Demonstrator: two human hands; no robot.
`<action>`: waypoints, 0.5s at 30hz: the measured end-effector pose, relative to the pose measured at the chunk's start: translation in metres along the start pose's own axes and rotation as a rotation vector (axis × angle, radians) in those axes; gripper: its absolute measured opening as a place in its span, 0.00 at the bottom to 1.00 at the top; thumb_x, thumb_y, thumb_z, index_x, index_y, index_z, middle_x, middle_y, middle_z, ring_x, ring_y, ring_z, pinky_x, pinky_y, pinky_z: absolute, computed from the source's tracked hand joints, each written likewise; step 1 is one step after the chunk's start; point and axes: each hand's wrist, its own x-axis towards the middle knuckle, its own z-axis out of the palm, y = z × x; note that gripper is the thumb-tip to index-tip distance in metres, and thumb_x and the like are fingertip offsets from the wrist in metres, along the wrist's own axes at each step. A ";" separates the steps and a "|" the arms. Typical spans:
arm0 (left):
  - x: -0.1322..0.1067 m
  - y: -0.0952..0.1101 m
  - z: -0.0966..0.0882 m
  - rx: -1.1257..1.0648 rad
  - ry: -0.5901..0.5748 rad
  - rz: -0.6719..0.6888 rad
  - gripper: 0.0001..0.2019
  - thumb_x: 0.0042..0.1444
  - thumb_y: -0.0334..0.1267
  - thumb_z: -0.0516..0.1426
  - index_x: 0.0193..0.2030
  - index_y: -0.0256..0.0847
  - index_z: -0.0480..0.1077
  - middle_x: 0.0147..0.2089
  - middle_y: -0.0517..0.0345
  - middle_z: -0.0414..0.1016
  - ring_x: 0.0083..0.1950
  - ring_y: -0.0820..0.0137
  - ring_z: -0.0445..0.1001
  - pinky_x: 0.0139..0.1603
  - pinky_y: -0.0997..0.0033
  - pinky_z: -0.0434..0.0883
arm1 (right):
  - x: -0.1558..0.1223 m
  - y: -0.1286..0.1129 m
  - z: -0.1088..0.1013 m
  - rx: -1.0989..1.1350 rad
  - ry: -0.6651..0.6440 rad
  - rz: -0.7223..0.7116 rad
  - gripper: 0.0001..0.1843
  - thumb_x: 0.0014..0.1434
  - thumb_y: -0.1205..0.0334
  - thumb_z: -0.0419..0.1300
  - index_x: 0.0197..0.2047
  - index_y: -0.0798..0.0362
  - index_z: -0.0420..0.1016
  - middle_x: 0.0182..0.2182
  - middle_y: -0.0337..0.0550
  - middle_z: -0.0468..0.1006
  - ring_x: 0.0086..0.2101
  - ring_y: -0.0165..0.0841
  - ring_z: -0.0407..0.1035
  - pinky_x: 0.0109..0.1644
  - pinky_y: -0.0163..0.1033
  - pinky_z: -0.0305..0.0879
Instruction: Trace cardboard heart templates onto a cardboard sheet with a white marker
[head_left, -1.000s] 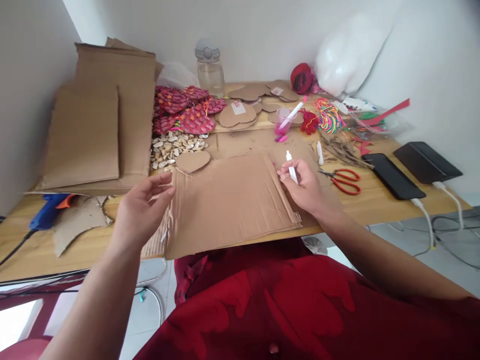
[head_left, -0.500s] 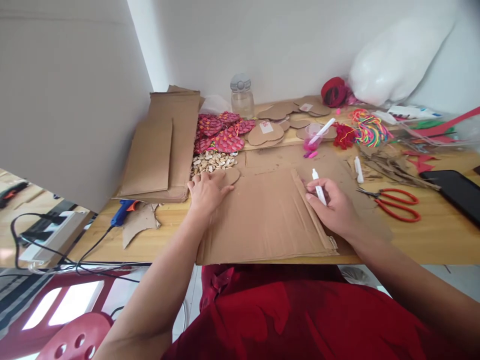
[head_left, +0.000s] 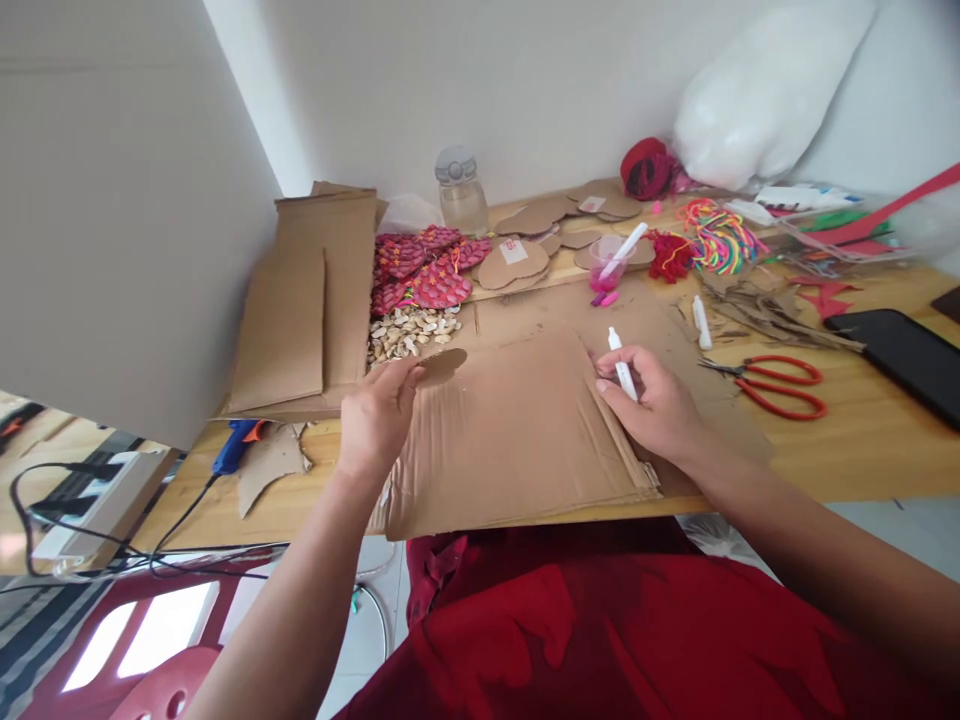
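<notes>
My left hand pinches one end of a small rounded cardboard cutout, tilted up over the left side of a large cardboard sheet. Its near end is covered by my fingers. A white marker sits in the fingers of my right hand, tip pointing up and away, above the sheet's right edge. Shell-like pale pieces lie just beyond the cutout. Red-handled scissors rest to the right of my right hand.
Cardboard pieces lean at the left, beside a blue glue gun. Pink patterned pouches, a glass jar, cardboard shapes and coloured cords line the back. A black phone lies at the right.
My left hand was lying over the cutout on the sheet; it now grips the cutout and has lifted and tilted it. My right hand still holds the marker. The view has shifted slightly.
</notes>
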 end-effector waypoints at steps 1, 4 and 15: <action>-0.001 0.003 -0.003 -0.100 0.022 0.003 0.15 0.70 0.44 0.54 0.52 0.42 0.80 0.47 0.54 0.84 0.46 0.65 0.82 0.45 0.71 0.74 | 0.000 -0.001 0.000 0.000 0.005 0.001 0.11 0.59 0.58 0.61 0.45 0.47 0.72 0.42 0.45 0.81 0.38 0.41 0.76 0.46 0.49 0.69; 0.000 0.015 -0.007 -0.313 -0.045 -0.007 0.15 0.68 0.45 0.55 0.50 0.44 0.81 0.49 0.57 0.85 0.50 0.65 0.81 0.51 0.70 0.74 | -0.001 -0.004 0.000 -0.007 0.010 0.000 0.10 0.58 0.60 0.62 0.45 0.48 0.72 0.40 0.45 0.81 0.38 0.40 0.76 0.46 0.48 0.69; 0.001 0.088 0.032 -0.714 -0.663 0.239 0.15 0.67 0.41 0.55 0.54 0.44 0.80 0.51 0.54 0.84 0.51 0.65 0.80 0.56 0.63 0.75 | -0.001 -0.004 0.000 0.073 0.025 -0.043 0.10 0.57 0.64 0.61 0.43 0.48 0.70 0.38 0.42 0.79 0.38 0.38 0.75 0.47 0.47 0.70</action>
